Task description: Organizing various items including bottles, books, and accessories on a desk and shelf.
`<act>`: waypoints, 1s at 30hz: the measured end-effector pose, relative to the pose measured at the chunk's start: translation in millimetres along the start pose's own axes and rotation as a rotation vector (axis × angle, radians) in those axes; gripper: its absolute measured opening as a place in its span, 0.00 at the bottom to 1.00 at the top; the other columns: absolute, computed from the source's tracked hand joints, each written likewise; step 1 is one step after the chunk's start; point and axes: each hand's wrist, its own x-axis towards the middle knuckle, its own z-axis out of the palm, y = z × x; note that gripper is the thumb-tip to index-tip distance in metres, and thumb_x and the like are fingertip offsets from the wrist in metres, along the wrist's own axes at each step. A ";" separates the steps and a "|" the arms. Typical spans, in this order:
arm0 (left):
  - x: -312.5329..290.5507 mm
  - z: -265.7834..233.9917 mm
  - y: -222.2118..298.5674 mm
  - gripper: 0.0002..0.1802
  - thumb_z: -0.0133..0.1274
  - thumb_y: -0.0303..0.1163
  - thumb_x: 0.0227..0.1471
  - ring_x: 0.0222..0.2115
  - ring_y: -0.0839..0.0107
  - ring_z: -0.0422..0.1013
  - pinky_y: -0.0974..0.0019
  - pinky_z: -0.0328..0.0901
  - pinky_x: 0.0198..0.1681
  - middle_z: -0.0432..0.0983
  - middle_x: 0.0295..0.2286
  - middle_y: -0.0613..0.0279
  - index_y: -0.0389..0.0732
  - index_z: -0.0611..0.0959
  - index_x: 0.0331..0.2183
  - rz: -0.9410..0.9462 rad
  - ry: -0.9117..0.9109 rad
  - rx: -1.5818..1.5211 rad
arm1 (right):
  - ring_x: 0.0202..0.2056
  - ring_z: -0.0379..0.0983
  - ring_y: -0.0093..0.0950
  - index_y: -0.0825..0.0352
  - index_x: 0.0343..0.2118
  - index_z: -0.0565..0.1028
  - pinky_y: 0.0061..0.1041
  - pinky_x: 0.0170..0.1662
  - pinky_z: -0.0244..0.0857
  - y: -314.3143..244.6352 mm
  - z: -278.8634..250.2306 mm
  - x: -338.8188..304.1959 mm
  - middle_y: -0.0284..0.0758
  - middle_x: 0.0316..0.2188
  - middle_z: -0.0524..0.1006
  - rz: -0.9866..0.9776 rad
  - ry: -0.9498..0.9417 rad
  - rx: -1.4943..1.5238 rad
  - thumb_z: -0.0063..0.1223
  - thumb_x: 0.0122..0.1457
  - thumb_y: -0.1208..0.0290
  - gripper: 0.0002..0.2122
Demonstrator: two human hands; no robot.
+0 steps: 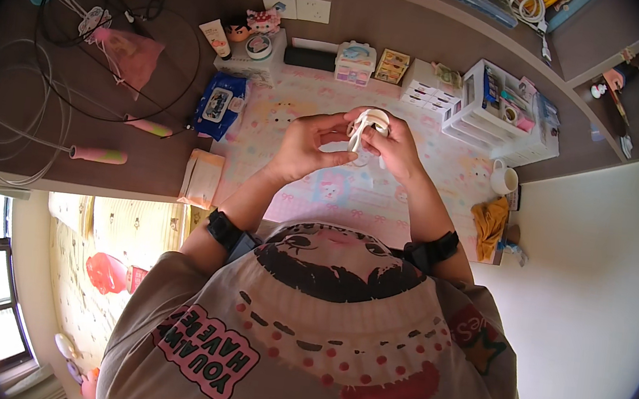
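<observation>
Above the desk, both hands are closed on a small white looped thing (372, 118); it looks like a folded band or cable, but its exact kind is unclear. My left hand (303, 148) pinches its lower left part between thumb and fingers. On the other side, my right hand (400, 150) grips it with the thumb pressed in at the middle, and that hand's fingers are partly hidden behind it. Beneath the hands lies a pink patterned desk mat (289, 188).
Left of my hands are a blue wipes pack (221, 108), a tan packet (201, 177) and a jump rope (98, 156). Small boxes (354, 63) and a white drawer organiser (490, 109) line the back. A white mug (504, 177) and mustard cloth (490, 218) sit at right.
</observation>
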 end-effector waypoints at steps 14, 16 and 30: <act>7.2 4.2 6.9 0.40 0.67 0.17 0.39 0.50 0.64 0.69 0.59 0.63 0.59 0.70 0.50 0.51 0.27 0.70 0.55 0.128 -0.057 0.116 | 0.29 0.66 0.11 0.66 0.47 0.75 0.12 0.28 0.60 -13.5 2.9 -10.5 0.26 0.37 0.77 -0.085 0.063 -0.034 0.47 0.58 0.82 0.14; 7.2 3.6 8.6 0.40 0.67 0.18 0.38 0.50 0.65 0.69 0.60 0.65 0.58 0.70 0.49 0.53 0.27 0.70 0.54 0.148 -0.037 0.168 | 0.29 0.66 0.11 0.66 0.47 0.76 0.12 0.28 0.60 -13.1 3.3 -10.9 0.26 0.37 0.77 -0.103 0.054 0.004 0.48 0.58 0.81 0.14; 18.0 6.6 18.3 0.43 0.70 0.20 0.32 0.50 0.64 0.69 0.61 0.69 0.55 0.65 0.53 0.54 0.37 0.72 0.54 0.425 0.150 0.337 | 0.20 0.58 0.13 0.69 0.41 0.75 0.15 0.23 0.52 -2.6 -1.9 -19.9 0.29 0.24 0.72 -0.096 0.128 0.050 0.53 0.63 0.70 0.09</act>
